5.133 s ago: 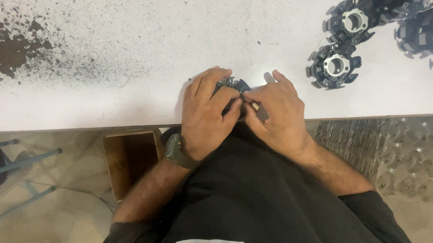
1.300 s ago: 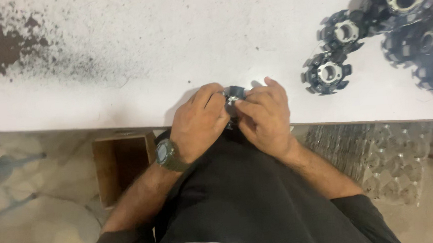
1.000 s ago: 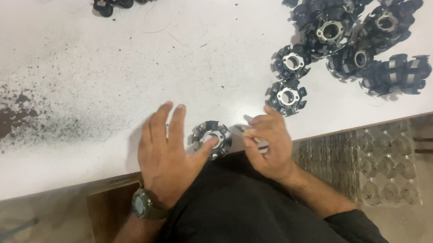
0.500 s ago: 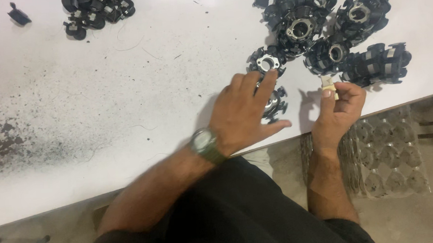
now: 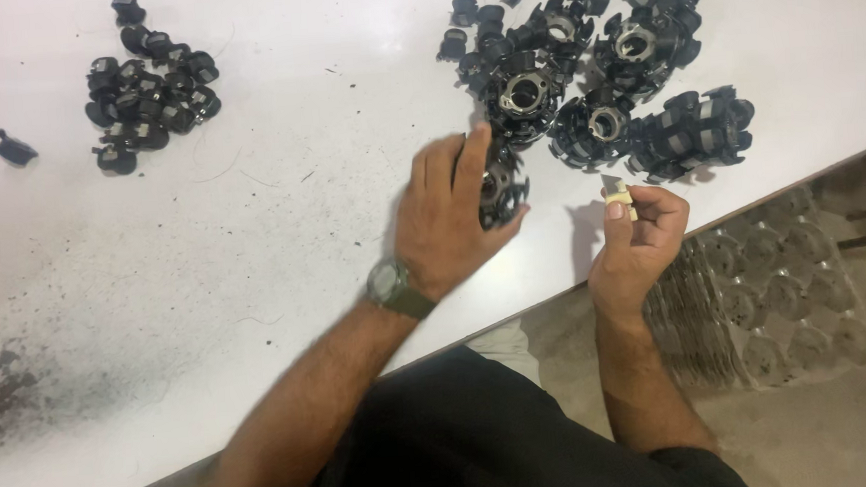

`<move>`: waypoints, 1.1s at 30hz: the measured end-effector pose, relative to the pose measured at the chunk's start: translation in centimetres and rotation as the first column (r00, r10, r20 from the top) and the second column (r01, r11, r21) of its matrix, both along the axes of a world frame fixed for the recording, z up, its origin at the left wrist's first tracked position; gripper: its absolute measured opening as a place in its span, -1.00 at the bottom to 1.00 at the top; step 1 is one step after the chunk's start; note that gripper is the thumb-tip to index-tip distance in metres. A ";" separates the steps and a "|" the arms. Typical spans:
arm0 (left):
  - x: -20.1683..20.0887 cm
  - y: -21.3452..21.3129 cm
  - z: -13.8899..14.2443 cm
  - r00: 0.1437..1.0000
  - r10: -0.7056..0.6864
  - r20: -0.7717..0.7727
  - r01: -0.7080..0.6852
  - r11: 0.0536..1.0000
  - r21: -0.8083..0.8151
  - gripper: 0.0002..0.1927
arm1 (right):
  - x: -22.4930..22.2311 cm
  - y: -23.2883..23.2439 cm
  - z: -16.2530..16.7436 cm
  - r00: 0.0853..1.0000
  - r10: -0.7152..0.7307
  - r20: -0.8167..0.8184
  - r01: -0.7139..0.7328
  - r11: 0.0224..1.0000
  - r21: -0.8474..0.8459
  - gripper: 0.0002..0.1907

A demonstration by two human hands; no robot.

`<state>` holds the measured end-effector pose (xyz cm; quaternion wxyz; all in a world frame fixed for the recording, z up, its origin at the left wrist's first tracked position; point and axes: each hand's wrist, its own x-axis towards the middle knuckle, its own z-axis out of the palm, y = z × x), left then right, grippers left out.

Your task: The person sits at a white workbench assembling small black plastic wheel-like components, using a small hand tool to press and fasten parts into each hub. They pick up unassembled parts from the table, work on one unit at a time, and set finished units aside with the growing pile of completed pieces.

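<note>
My left hand (image 5: 449, 219), with a watch on the wrist, grips a black round finned part (image 5: 502, 183) with a metal centre on the white table (image 5: 282, 233). The part sits at the near edge of a heap of like black round parts (image 5: 593, 73). My right hand (image 5: 643, 236) is raised by the table's edge and pinches a small pale tool with a short blade tip (image 5: 617, 196) between thumb and fingers.
A pile of small black pieces (image 5: 148, 90) lies at the far left, with one loose piece (image 5: 13, 149) beside it. Dark dust speckles the table's near left (image 5: 1, 385). Clear plastic moulded trays (image 5: 767, 298) are stacked below the table edge at right.
My hands parted from in front of my body; my left hand carried the black part right to the heap, and my right hand lifted off holding the small tool. The view swung right.
</note>
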<state>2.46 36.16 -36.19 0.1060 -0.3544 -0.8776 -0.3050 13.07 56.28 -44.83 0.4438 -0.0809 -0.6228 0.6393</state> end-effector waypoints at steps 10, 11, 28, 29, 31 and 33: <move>-6.5 2.5 0.4 0.974 -0.214 0.075 0.219 0.972 -0.083 0.04 | -0.6 10.9 4.8 0.924 -0.337 -0.179 0.367 0.914 0.173 -0.77; -7.5 3.1 0.5 0.959 -0.274 0.068 0.277 0.960 -0.038 0.03 | -1.6 12.2 4.8 0.935 -0.317 -0.160 0.339 0.931 0.133 -0.76; -15.0 22.0 1.9 0.908 -0.395 0.138 0.417 0.876 -0.242 0.04 | -9.2 18.9 5.4 0.871 -0.491 0.026 0.307 0.584 0.751 -0.83; -15.2 23.3 2.2 0.913 -0.387 0.127 0.407 0.875 -0.261 0.05 | -9.8 20.1 5.9 0.861 -0.508 0.027 0.316 0.576 0.754 -0.81; -15.6 25.5 2.6 0.920 -0.371 0.124 0.391 0.886 -0.249 0.04 | -11.7 21.5 6.5 0.876 -0.471 0.103 0.334 0.747 0.574 -0.79; -15.9 27.4 3.2 0.927 -0.355 0.121 0.375 0.896 -0.238 0.05 | -13.6 22.4 7.6 0.901 -0.366 0.234 0.334 0.928 0.166 -0.79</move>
